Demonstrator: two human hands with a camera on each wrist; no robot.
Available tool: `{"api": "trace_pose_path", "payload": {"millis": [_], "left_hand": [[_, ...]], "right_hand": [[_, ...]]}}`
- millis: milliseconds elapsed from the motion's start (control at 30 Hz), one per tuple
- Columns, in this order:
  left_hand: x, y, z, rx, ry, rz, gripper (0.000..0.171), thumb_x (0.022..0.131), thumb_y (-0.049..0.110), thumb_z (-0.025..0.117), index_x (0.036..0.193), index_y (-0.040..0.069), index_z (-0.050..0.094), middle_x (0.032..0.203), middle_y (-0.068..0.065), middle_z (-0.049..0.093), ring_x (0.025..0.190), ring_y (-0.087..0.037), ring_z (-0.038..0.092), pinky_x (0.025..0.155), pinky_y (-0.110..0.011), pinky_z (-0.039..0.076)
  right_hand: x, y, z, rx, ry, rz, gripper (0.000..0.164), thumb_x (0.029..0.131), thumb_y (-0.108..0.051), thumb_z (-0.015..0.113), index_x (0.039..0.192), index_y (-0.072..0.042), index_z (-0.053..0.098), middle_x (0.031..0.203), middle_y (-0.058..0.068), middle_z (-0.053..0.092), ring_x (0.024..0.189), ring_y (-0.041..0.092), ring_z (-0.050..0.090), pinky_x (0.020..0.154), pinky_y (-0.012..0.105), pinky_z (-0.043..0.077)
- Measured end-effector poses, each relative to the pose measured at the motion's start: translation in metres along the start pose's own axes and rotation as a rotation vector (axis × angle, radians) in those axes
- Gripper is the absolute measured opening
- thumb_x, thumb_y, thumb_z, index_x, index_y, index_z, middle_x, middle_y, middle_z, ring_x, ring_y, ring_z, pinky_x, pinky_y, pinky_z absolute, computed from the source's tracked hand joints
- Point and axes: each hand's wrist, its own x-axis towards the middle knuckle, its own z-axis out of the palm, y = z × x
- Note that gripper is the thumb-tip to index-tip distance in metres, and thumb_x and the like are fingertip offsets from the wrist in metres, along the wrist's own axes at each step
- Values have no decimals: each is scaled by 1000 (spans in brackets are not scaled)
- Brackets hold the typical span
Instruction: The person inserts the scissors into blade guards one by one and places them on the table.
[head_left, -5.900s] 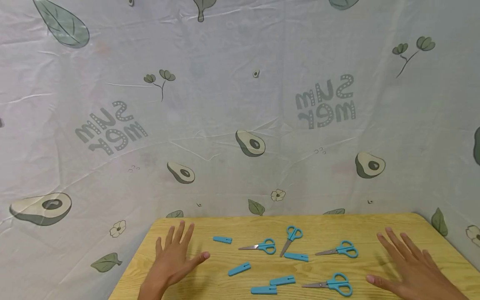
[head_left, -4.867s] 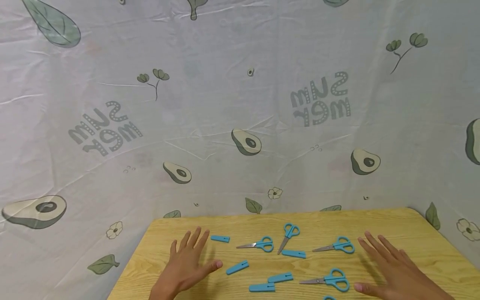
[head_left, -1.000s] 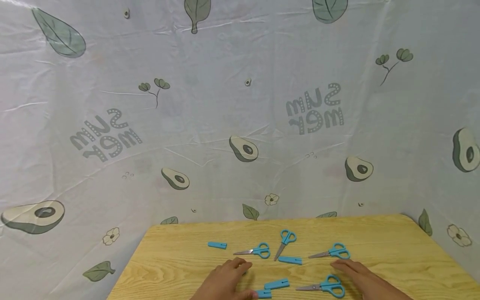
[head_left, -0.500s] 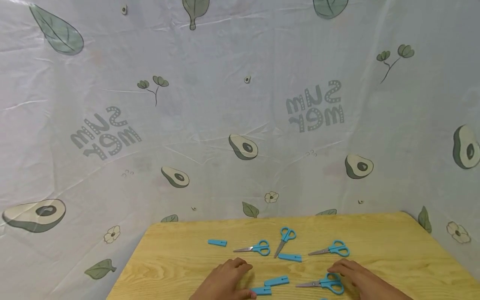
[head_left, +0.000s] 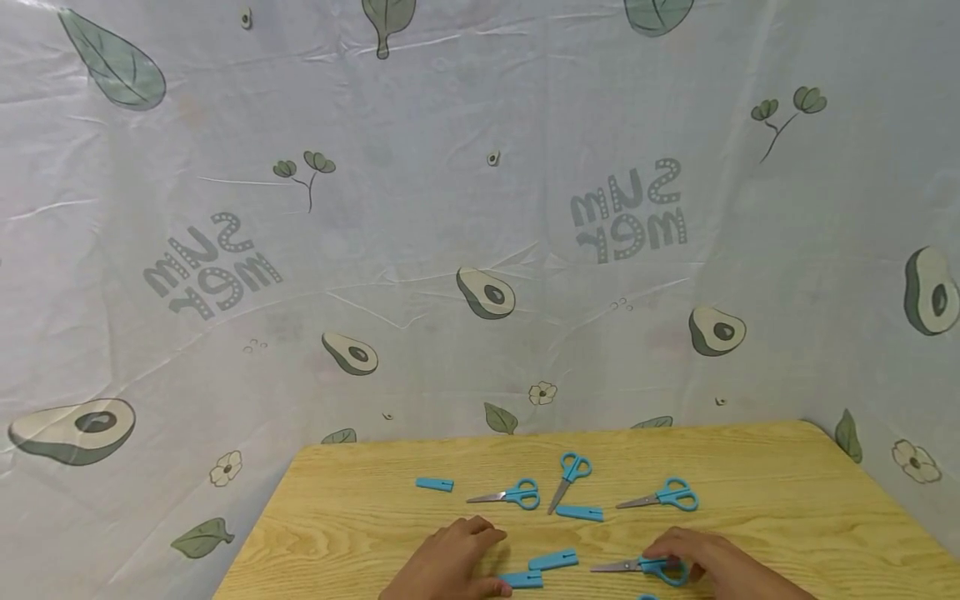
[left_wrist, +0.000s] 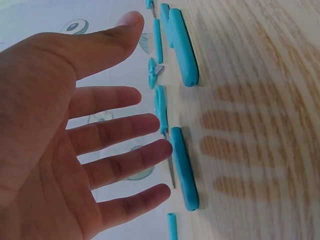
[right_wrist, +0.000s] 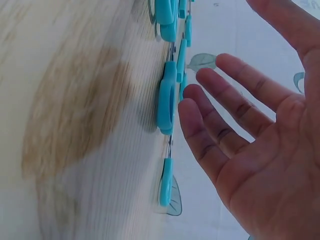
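Note:
My left hand [head_left: 450, 562] hovers low over the table, fingers spread and relaxed in the left wrist view. Its thumb overlaps a light-blue scissor blade cover [head_left: 525, 580] in the head view; a second cover [head_left: 553, 560] lies just beyond. Another cover [left_wrist: 185, 170] shows below the fingers in the left wrist view. My right hand [head_left: 697, 558] is over the handles of the nearest blue-handled scissors [head_left: 626, 567], its fingertips overlapping them in the head view. From the right wrist, the slightly bent fingers [right_wrist: 205, 142] stand beside the blue handles [right_wrist: 166, 97] with nothing gripped.
Farther back lie three more scissors [head_left: 525, 495], [head_left: 573, 468], [head_left: 675, 495] and two covers [head_left: 434, 484], [head_left: 580, 512]. Another blue handle [head_left: 648, 597] peeks in at the bottom edge. A patterned cloth [head_left: 420, 250] hangs behind the wooden table [head_left: 765, 467].
Both hands have come inward from the table's sides and lower. Over the last second my right hand shifts left and down onto the nearest scissors' handles; my left hand barely moves.

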Motion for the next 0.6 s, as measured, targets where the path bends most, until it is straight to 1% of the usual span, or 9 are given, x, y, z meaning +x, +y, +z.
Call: {"api": "trace_pose_path", "payload": {"millis": [67,167,233,333,400,467,600], "left_hand": [[-1,0,2,5,-2,0,60,91,57,82,140,26,71,135,6,70,123,-16,67,96,-41,60],[1,-1,2,15,1,8,59,90,56,83,140,25,71,134,6,70,122,-15,67,96,-40,60],[2,-1,3,14,-3,11,57,91,54,83,138,25,72,132,7,70,119,-13,67,94,-37,60],[4,0,3,15,-14,13,53,91,50,85,137,25,73,130,8,70,115,-11,67,91,-34,61],[5,1,4,16,-23,12,51,91,47,85,135,24,74,128,7,70,113,-10,67,90,-33,61],[7,1,5,20,-27,14,49,92,44,85,135,24,74,127,7,70,112,-10,66,89,-32,61],[8,2,6,45,-16,41,46,92,40,86,133,22,75,123,6,70,107,-8,66,86,-28,60]], "right_hand": [[1,-1,3,44,-6,12,46,95,-11,81,137,-3,64,120,-5,66,100,-7,54,70,23,54],[2,11,8,107,-25,47,42,96,-9,80,136,-6,67,117,-6,67,100,-7,55,70,23,54],[0,29,12,138,-45,40,42,97,-8,78,137,-10,68,117,-6,67,101,-6,57,69,23,54],[-3,60,21,215,-77,33,45,99,-6,75,142,-18,68,120,-12,67,104,-5,60,71,24,56],[-4,72,25,249,-93,2,46,101,-4,73,144,-21,67,122,-13,67,104,-6,60,71,24,57],[-2,69,27,254,-97,-42,46,101,-1,71,144,-18,67,120,-10,68,102,-7,59,71,23,57],[6,39,23,194,-86,-171,41,100,5,68,140,-4,66,114,8,68,96,-7,57,65,22,55]]}}
